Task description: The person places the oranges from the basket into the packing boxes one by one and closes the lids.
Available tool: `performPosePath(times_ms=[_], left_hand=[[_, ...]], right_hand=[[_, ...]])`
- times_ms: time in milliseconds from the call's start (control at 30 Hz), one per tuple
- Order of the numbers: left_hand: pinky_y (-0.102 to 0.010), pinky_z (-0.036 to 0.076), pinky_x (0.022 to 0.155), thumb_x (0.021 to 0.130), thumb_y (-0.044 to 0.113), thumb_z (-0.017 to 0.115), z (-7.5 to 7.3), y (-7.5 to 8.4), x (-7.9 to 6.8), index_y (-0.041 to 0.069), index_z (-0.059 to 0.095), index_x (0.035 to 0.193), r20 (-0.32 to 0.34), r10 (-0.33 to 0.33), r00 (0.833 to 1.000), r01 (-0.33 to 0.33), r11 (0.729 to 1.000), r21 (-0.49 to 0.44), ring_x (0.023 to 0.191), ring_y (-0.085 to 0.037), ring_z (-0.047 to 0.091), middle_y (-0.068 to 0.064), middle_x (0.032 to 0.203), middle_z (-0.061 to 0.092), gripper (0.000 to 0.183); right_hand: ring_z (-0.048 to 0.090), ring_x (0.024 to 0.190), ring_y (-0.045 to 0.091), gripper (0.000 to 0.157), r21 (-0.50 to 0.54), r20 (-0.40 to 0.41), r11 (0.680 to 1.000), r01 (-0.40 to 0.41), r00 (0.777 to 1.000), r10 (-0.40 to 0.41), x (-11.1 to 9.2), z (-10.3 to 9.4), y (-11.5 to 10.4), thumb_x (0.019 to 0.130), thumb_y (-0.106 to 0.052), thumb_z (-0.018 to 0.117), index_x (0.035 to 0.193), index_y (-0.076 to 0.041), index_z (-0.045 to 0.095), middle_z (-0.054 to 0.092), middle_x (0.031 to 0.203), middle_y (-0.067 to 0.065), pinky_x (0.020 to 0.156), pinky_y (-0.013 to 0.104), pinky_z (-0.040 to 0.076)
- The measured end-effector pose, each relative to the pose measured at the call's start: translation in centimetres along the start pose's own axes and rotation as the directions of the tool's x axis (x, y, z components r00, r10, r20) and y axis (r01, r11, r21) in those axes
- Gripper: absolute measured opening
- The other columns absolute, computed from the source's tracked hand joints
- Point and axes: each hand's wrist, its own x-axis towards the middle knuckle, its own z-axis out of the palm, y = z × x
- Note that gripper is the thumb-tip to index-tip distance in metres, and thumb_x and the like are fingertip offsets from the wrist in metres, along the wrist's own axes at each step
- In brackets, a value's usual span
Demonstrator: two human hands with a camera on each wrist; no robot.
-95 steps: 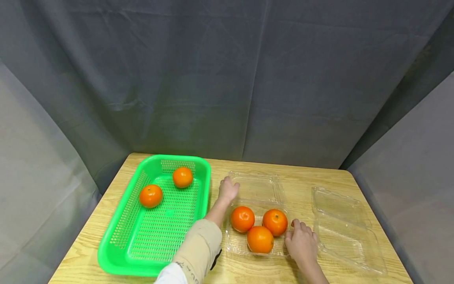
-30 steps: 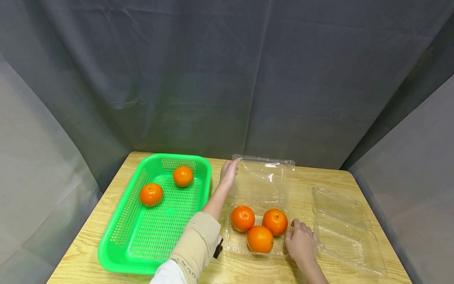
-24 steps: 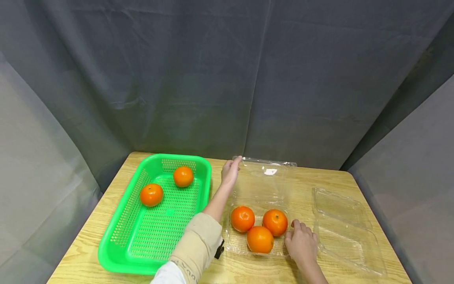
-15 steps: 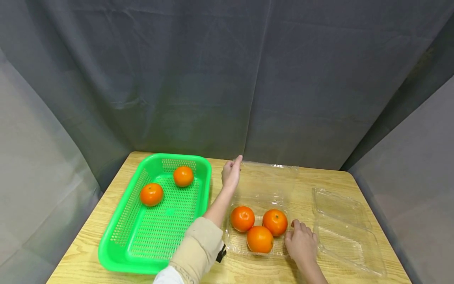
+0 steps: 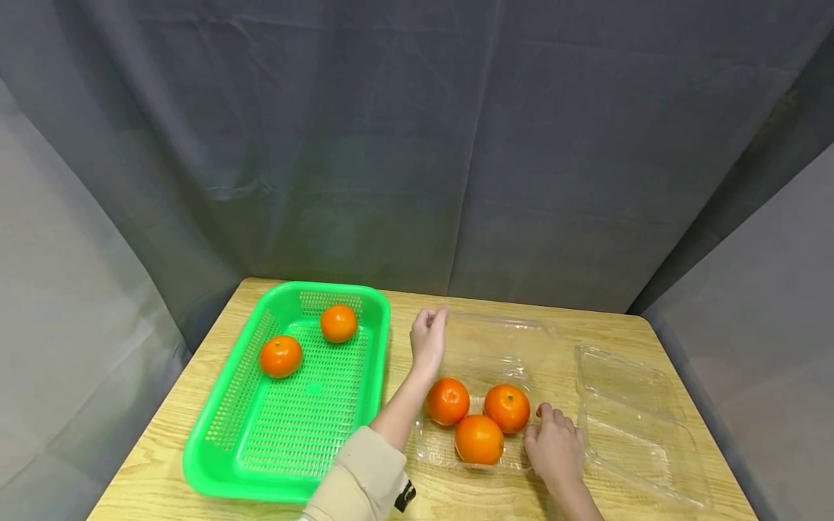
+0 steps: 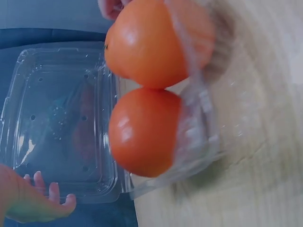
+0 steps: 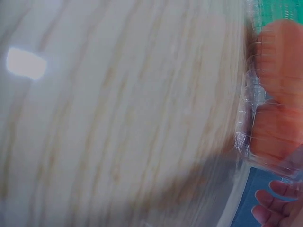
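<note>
My left hand [image 5: 428, 339] is at the left edge of the raised clear lid [image 5: 498, 336] of a hinged plastic clamshell box. In the left wrist view its fingers [image 6: 53, 191] are extended and slightly bent against the lid's edge, not wrapped round it. Three oranges, one at the left [image 5: 447, 401], one at the right [image 5: 507, 408] and one in front [image 5: 479, 440], sit in the box's base [image 5: 430, 454]. Beside the base's right wall, my right hand [image 5: 557, 445] rests with loosely bent fingers; the right wrist view shows these fingers [image 7: 272, 203] near the box's corner.
To the left stands a green perforated basket [image 5: 381, 362] with two oranges, a nearer one [image 5: 281, 356] and a farther one [image 5: 339, 323]. Another clear clamshell box [image 5: 632, 427] lies unfolded on the right of the wooden table [image 5: 150, 463]. A grey curtain [image 5: 417, 181] hangs behind.
The lid, lying back at first, has been raised and is swinging toward the base. My left hand rose with it and has come slightly nearer. The right hand stayed put.
</note>
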Motion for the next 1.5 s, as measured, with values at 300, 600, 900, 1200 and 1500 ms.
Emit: performPosePath(times_ms=[300,600,900,1200,1500], left_hand=[[-0.028,0.039,0.068,0.081,0.015,0.050,-0.6,-1.1,-2.2,0.005,0.055,0.080,-0.018,0.119,0.993,-0.120,0.992,-0.050,0.073,-0.016,0.049,-0.002,0.076,0.056,0.011],[-0.028,0.038,0.070,0.077,0.005,0.049,-1.5,0.3,-4.6,-0.002,0.054,0.082,0.011,0.160,0.987,-0.159,0.986,-0.045,0.074,-0.012,0.046,-0.004,0.079,0.052,0.010],[-0.031,0.038,0.078,0.076,-0.001,0.048,-2.2,1.2,-6.4,-0.008,0.054,0.087,0.019,0.242,0.970,-0.242,0.970,-0.004,0.086,-0.022,0.048,-0.015,0.087,0.053,0.014],[-0.043,0.038,0.084,0.072,-0.003,0.048,-2.6,0.3,-7.3,-0.008,0.053,0.087,0.061,0.345,0.937,-0.347,0.937,0.034,0.090,-0.033,0.049,-0.025,0.090,0.054,0.018],[-0.046,0.041,0.083,0.068,-0.004,0.051,-3.3,-1.1,-8.7,-0.006,0.052,0.087,0.089,0.417,0.905,-0.421,0.906,0.038,0.092,-0.037,0.052,-0.017,0.091,0.055,0.019]], right_hand=[[0.055,0.085,0.036,0.026,0.021,0.010,1.000,-0.003,1.000,0.003,0.1,-0.4,-0.1,0.078,-0.014,0.052,0.100,0.000,0.056,0.059,0.088,0.014,0.069,0.044,0.036],[0.058,0.080,0.033,0.037,0.220,0.032,0.974,-0.052,0.998,0.046,0.5,-1.8,-0.4,0.079,-0.011,0.057,0.111,0.007,0.053,0.061,0.092,0.018,0.065,0.042,0.044],[0.054,0.086,0.004,0.033,0.705,-0.125,0.700,-0.111,0.952,0.278,1.5,-5.7,-2.4,0.099,-0.018,0.032,0.116,0.006,0.048,0.056,0.103,0.005,0.074,0.014,0.040],[0.042,0.103,-0.006,0.049,0.822,0.014,0.554,-0.130,0.978,0.207,1.4,-7.1,-3.3,0.100,-0.032,0.025,0.131,0.004,0.041,0.048,0.126,0.008,0.088,0.009,0.035],[0.041,0.095,-0.001,0.048,0.754,0.070,0.619,-0.219,0.964,0.256,0.3,-6.4,-3.4,0.097,-0.036,0.040,0.131,-0.003,0.044,0.047,0.122,0.007,0.080,0.010,0.033]])
